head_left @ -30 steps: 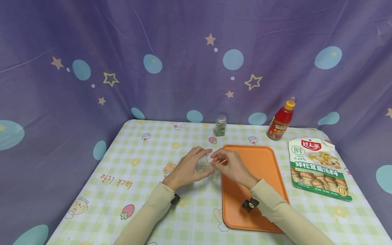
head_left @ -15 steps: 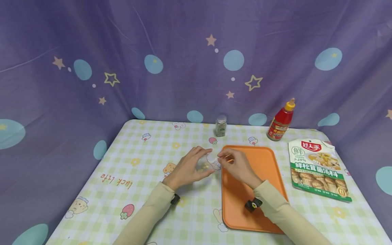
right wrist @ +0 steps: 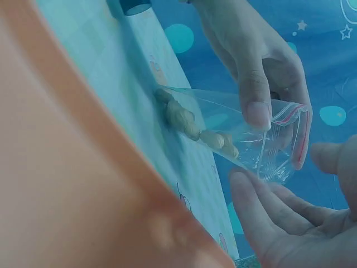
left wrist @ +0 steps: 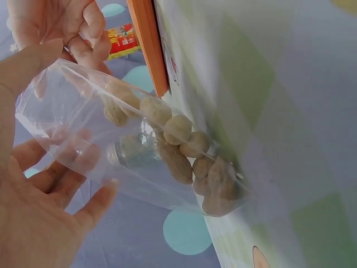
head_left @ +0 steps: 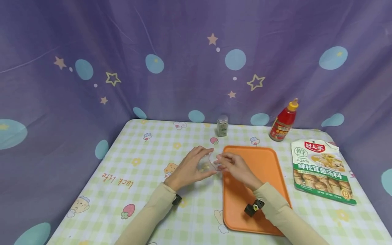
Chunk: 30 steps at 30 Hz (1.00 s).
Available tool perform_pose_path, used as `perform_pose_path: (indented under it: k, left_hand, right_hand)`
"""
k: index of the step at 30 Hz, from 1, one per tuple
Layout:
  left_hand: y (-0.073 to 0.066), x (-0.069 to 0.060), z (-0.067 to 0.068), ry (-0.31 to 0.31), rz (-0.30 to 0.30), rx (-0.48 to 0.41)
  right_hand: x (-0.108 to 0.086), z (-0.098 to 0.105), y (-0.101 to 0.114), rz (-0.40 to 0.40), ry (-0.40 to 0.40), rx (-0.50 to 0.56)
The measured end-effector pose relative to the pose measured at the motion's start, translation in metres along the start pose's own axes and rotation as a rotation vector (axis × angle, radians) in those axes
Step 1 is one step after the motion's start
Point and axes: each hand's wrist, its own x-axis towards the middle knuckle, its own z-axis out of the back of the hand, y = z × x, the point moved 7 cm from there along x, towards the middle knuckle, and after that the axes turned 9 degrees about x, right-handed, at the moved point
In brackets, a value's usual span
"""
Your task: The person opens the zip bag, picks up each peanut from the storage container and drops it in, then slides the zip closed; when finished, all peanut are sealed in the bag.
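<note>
A clear zip-lock bag [right wrist: 251, 145] with a red line along its mouth holds several unshelled peanuts [left wrist: 178, 159] at its bottom. The bag leans at a slant, its lower end by the checked cloth. My left hand [head_left: 188, 170] grips the bag near its mouth, thumb on one side and fingers on the other, and the mouth gapes. My right hand [head_left: 237, 168] is at the bag's opening, above the tray's left edge. In the right wrist view its fingers touch the bag's edge while the thumb stands apart from it.
An orange tray [head_left: 254, 194] lies under my right forearm. Behind it stand a small seasoning jar [head_left: 222, 126] and a red sauce bottle [head_left: 283, 123] with a yellow cap. A green and white mushroom soup pouch [head_left: 321, 170] lies at the right. A purple curtain [head_left: 183, 61] hangs behind the table.
My right hand drew slightly right from the bag's mouth, then came back against it. My left hand kept its hold on the bag. The view shifted slightly.
</note>
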Motion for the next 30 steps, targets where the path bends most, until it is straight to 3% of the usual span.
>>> perform_pose_path:
  k: [9,14,17,23,30]
  left_hand:
    - [0.001,0.001,-0.001,0.010,0.035,0.033]
    - [-0.002,0.001,-0.004,-0.004,0.038,0.040]
    - [-0.002,0.001,-0.007,0.019,0.043,0.025]
    - [0.008,0.003,-0.008,0.100,0.099,-0.112]
    - [0.017,0.026,-0.001,0.066,0.099,-0.336]
  right_hand:
    - [-0.003,-0.004,0.003,0.036,0.039,0.010]
    - [-0.004,-0.005,0.007,0.046,0.027,-0.016]
    - [-0.003,-0.005,0.008,0.054,0.005,-0.048]
    - [-0.002,-0.001,0.011,0.078,-0.026,-0.087]
    - [-0.002,0.003,0.014,0.094,-0.018,-0.099]
